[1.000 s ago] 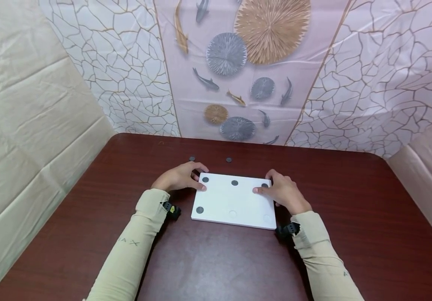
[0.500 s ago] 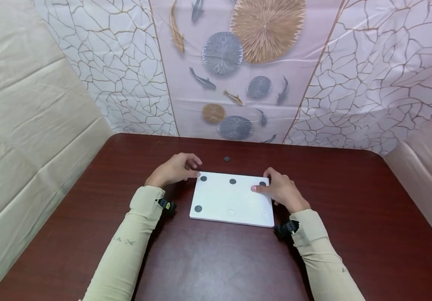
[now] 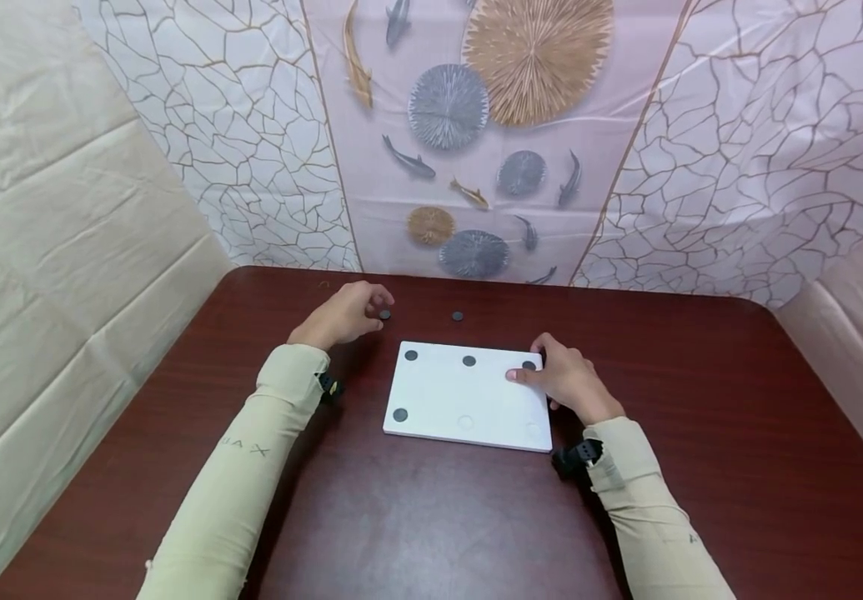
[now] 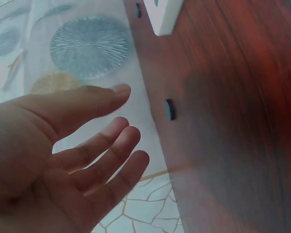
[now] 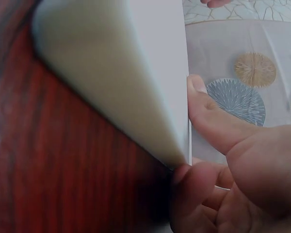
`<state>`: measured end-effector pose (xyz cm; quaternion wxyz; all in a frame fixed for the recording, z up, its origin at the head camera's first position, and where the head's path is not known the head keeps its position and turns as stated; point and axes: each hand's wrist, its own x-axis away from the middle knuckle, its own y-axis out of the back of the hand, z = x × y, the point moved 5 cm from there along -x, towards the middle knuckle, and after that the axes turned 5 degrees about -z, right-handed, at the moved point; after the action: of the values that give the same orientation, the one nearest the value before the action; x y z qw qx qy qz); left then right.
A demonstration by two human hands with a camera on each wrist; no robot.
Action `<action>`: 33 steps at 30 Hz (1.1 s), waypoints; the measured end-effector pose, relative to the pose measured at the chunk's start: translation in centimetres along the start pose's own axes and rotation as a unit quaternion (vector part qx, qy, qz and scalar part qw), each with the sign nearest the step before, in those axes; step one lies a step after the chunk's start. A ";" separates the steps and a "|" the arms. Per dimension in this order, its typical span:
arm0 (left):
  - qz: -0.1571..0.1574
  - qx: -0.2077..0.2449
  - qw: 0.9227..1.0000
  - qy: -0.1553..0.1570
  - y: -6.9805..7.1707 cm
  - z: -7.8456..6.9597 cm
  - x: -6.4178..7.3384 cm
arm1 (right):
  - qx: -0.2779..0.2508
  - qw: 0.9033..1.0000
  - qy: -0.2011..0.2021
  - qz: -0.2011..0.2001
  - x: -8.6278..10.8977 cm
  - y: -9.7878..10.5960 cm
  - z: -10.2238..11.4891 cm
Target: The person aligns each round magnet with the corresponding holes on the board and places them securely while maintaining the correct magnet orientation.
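Observation:
A white rectangular board [image 3: 469, 396] lies on the table, with several dark round discs [image 3: 400, 414] set on it. Two shallow round recesses [image 3: 465, 422] show near its front edge. My right hand [image 3: 569, 383] grips the board's right side, thumb on top and fingers around the edge, seen close up in the right wrist view. My left hand [image 3: 344, 315] hovers beyond the board's far left corner, fingers apart and loosely bent, holding nothing. Close by its fingertips is a loose dark disc [image 3: 384, 315], which the left wrist view shows as a small thick disc [image 4: 170, 109] on the table.
A second loose disc [image 3: 457, 317] lies farther right, behind the board. The dark red-brown table [image 3: 431, 525] ends at a patterned cloth backdrop [image 3: 476, 167]. Plain pale cloth [image 3: 63, 250] hangs along the left side.
My left hand has let go of the board's left corner and moved away, up and left, to the loose disc at the back. The right hand stays on the board.

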<state>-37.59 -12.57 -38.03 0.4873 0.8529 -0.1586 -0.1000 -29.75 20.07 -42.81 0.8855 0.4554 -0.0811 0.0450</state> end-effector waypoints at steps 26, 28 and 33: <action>0.019 -0.132 0.991 -0.013 -2.3 1.6 -3.4 | 0.005 1.000 -0.003 -0.010 0.0 0.1 -0.2; 0.015 -0.134 0.991 -0.013 -2.4 1.7 -3.5 | 0.005 1.000 -0.007 -0.009 0.0 0.1 -0.2; 0.017 -0.152 0.988 -0.017 -2.6 1.4 -3.5 | 0.006 1.000 -0.010 -0.008 0.2 0.0 -0.3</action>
<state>-40.88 -11.17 -40.98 0.6098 0.7644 -0.1642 -0.1294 -29.48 20.27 -42.93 0.8820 0.4621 -0.0860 0.0341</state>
